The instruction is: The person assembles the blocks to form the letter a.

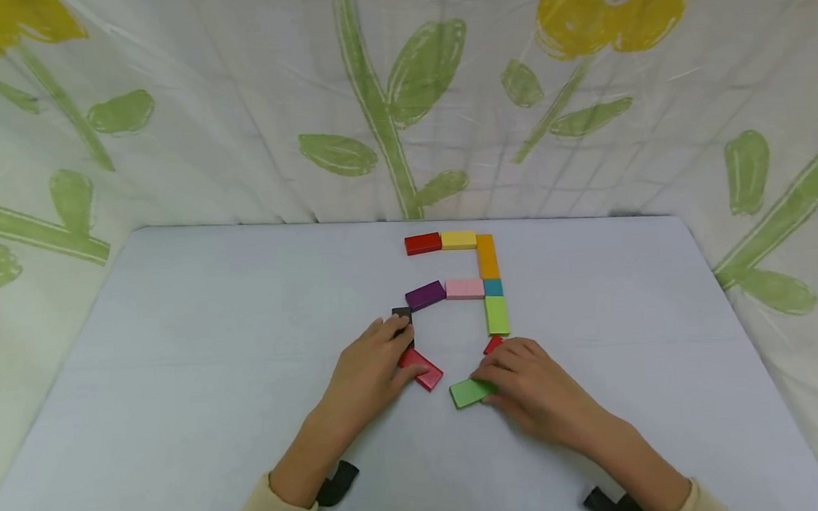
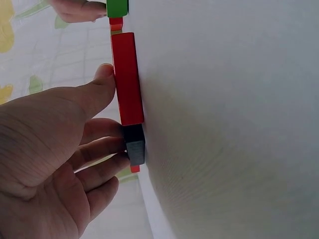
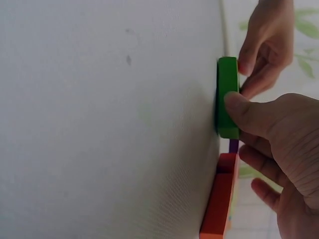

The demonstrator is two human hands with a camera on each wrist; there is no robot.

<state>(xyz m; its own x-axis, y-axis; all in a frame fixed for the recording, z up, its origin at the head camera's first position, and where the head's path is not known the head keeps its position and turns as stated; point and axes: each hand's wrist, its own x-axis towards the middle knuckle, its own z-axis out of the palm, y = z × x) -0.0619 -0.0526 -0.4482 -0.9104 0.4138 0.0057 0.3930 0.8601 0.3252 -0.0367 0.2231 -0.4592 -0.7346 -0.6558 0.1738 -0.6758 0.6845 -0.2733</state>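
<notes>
The left hand [image 1: 369,371] touches two blocks lying end to end: its fingers rest on a black block [image 2: 134,147], its thumb on a red block [image 1: 426,371]. Between thumb and fingers, the right hand [image 1: 538,389] pinches a light green block [image 1: 467,393] low over the white table; in the right wrist view this green block [image 3: 228,99] stands on its long edge. Just above the right hand in the head view, a small red block [image 1: 493,345] shows, partly covered by the fingers.
More blocks form a bent line behind the hands: purple [image 1: 425,295], pink [image 1: 464,289], teal [image 1: 493,288], lime [image 1: 496,315], orange [image 1: 487,256], yellow [image 1: 459,240] and dark red [image 1: 423,243]. Beyond the white table [image 1: 207,317] hangs a flowered curtain [image 1: 229,125].
</notes>
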